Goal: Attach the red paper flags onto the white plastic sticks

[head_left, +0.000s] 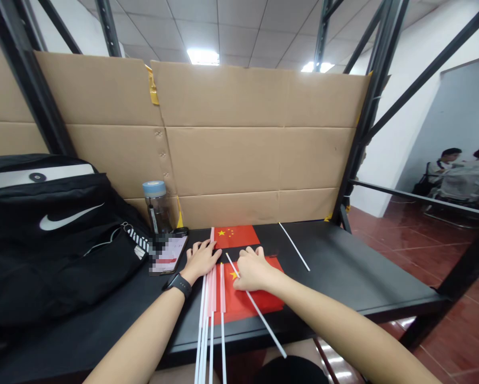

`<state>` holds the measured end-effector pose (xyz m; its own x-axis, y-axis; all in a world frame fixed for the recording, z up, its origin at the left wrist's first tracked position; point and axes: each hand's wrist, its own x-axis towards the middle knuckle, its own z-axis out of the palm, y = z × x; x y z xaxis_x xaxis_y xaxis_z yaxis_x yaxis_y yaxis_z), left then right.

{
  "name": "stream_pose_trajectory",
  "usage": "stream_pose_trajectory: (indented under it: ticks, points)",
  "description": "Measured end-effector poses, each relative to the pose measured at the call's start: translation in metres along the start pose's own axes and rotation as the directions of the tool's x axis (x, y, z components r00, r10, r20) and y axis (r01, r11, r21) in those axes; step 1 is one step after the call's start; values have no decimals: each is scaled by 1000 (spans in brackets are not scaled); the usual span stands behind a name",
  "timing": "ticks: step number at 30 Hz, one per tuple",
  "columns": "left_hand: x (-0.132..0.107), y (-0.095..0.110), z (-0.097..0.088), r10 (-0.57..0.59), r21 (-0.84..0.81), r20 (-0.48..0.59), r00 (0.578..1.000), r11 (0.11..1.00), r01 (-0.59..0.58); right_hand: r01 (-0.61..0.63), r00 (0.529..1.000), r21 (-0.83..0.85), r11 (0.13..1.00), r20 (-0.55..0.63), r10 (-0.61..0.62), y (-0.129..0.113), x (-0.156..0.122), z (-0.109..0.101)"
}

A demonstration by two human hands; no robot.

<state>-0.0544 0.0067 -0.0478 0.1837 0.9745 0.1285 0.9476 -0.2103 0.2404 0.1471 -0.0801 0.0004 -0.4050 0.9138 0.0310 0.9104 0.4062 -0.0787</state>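
Left hand (201, 261) — yours, fingers spread, pressed flat on the bundled white flag sticks (206, 314), pinning them to the black table (343, 272). Right hand (254, 269) — curled over a white stick (265, 320) lying across a red flag (249, 298), keeping both down; whether it pinches the stick, you cannot tell.

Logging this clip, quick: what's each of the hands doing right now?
Left hand: open, palm down, fingertips beside a small red flag.
Right hand: closed, apparently holding a white flag stick.
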Motion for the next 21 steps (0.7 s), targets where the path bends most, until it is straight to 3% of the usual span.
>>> stream_pose_trajectory:
  ticks: [2,4,7,11,16,21]
  points:
    - [1,-1,1,6,0,-5,1000,1000,-6,-45,998,27,999,-33,45,18,5,-12]
    - [2,-1,1,6,-2,-10,1000,1000,-6,-179,982,45,983,-57,181,46,12,-26]
    - [3,-1,1,-4,-6,3,1000,1000,4,-408,907,53,912,-92,411,99,20,-41]
    - [4,-1,1,-3,-2,6,1000,1000,3,-547,825,46,836,-141,547,155,25,-32]
    - [8,-3,4,10,20,-1,1000,1000,-10,-589,787,32,807,-202,583,173,32,-4]
    - [10,-6,7,3,21,-11,1000,1000,-3,-625,747,41,780,-261,612,174,38,4]
